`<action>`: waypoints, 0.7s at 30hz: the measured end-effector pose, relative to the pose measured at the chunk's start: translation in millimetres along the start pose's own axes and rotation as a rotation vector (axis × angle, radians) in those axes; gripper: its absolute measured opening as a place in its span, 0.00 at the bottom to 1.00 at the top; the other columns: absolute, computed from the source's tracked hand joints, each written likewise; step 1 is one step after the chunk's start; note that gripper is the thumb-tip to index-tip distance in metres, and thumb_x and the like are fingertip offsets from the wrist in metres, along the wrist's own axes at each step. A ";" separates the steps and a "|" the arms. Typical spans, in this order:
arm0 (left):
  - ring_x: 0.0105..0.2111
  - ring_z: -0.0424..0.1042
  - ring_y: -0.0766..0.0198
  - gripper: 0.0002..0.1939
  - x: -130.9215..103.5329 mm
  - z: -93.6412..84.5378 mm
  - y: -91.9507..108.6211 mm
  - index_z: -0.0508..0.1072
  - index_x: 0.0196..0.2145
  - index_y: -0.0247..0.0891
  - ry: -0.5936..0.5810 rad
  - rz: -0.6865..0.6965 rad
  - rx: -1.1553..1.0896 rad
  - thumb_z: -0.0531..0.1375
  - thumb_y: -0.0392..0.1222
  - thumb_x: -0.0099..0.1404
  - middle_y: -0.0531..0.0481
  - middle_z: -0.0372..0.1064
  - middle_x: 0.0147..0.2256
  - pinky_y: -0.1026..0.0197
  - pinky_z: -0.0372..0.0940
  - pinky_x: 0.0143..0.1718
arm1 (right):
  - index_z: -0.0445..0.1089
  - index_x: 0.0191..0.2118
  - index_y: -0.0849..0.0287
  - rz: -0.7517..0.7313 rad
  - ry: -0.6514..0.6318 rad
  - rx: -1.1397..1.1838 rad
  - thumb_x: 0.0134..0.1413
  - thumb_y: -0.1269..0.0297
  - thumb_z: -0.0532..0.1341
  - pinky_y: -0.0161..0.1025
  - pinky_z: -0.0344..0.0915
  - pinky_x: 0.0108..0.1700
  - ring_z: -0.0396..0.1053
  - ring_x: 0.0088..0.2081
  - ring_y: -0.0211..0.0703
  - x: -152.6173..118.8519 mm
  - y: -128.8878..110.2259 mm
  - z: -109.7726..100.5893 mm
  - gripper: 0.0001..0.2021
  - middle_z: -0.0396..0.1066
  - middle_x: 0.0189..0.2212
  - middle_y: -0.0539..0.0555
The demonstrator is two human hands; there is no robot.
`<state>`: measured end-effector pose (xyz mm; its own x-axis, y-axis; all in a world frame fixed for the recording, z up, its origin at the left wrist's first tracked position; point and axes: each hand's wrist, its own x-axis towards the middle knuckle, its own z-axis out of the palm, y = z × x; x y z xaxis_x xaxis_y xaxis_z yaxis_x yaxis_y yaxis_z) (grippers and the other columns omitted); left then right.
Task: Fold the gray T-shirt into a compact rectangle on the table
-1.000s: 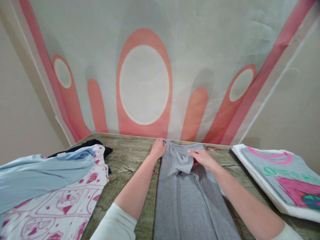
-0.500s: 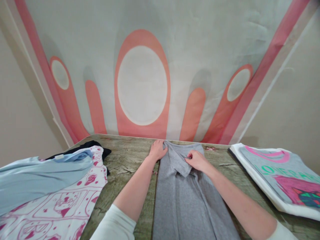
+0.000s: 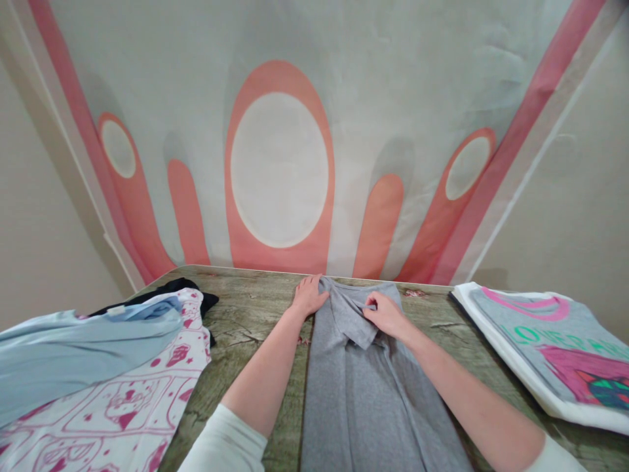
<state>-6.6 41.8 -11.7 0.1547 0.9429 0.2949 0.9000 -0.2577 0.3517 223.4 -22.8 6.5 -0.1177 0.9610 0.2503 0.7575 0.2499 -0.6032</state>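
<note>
A grey T-shirt [image 3: 363,406] lies lengthwise on the table in front of me, its side folded in to make a long narrow strip. Near its far end the short sleeve [image 3: 356,328] lies folded across the top. My left hand [image 3: 309,296] rests flat at the shirt's far left corner, fingers stretched out, partly on the cloth and partly on the wood. With thumb and fingers closed, my right hand [image 3: 383,311] pinches cloth at the sleeve, close to the far right edge. The fingertips' exact grip is partly hidden.
On the left lie loose garments: a light blue one [image 3: 88,351], a white one with magenta print [image 3: 128,400] and a black one [image 3: 174,286]. A folded stack topped by a grey shirt with pink collar [image 3: 550,341] sits right. Behind the wooden table [image 3: 240,308] rises a patterned backdrop [image 3: 280,262].
My right hand has shifted slightly up and left with the pinched cloth, and a fold has lifted beside the fingers. My left hand stays nearly in place.
</note>
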 end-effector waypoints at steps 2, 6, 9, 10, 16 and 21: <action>0.55 0.55 0.53 0.27 1.0 1.7 -1.5 0.57 0.56 0.39 0.008 -0.009 -0.002 0.54 0.46 0.59 0.41 0.57 0.55 0.53 0.50 0.54 | 0.63 0.31 0.58 -0.016 0.092 0.089 0.42 0.68 0.55 0.34 0.58 0.31 0.64 0.28 0.39 2.5 2.1 -0.4 0.06 0.67 0.26 0.49; 0.54 0.56 0.54 0.25 0.7 3.1 -2.2 0.59 0.54 0.38 0.029 -0.008 -0.003 0.53 0.47 0.61 0.41 0.59 0.54 0.53 0.51 0.53 | 0.62 0.38 0.59 0.032 0.219 0.186 0.43 0.67 0.54 0.36 0.60 0.34 0.65 0.30 0.39 7.8 14.1 1.2 0.12 0.68 0.31 0.51; 0.53 0.57 0.54 0.22 -1.2 -1.3 2.5 0.61 0.52 0.38 0.050 0.008 -0.003 0.53 0.45 0.62 0.41 0.60 0.52 0.53 0.52 0.53 | 0.64 0.37 0.59 0.033 0.177 0.117 0.43 0.68 0.54 0.37 0.60 0.34 0.65 0.30 0.40 9.2 22.5 2.3 0.12 0.68 0.29 0.51; 0.53 0.57 0.55 0.20 -1.9 -3.9 5.1 0.62 0.51 0.38 0.061 0.025 -0.006 0.53 0.44 0.62 0.42 0.61 0.51 0.53 0.52 0.52 | 0.65 0.37 0.60 0.026 0.158 0.079 0.43 0.68 0.54 0.37 0.60 0.34 0.65 0.29 0.41 9.1 23.9 2.2 0.11 0.68 0.28 0.51; 0.52 0.58 0.59 0.15 -3.3 -13.3 17.7 0.67 0.46 0.40 0.096 0.226 -0.036 0.49 0.35 0.63 0.46 0.63 0.49 0.55 0.52 0.53 | 0.68 0.41 0.62 -0.078 0.154 -0.037 0.46 0.70 0.54 0.38 0.61 0.40 0.67 0.36 0.42 5.8 21.8 -1.5 0.14 0.70 0.35 0.55; 0.54 0.57 0.60 0.16 0.8 -0.9 5.8 0.69 0.47 0.42 0.024 0.213 -0.070 0.48 0.37 0.65 0.49 0.64 0.51 0.55 0.52 0.55 | 0.72 0.38 0.60 -0.179 0.123 -0.138 0.48 0.68 0.56 0.39 0.59 0.45 0.65 0.41 0.44 4.8 24.0 -4.0 0.11 0.69 0.37 0.57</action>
<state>-1.6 40.8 -8.6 0.3281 0.8606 0.3896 0.8173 -0.4654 0.3396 243.5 -12.7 -3.8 -0.1851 0.8792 0.4390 0.8130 0.3879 -0.4343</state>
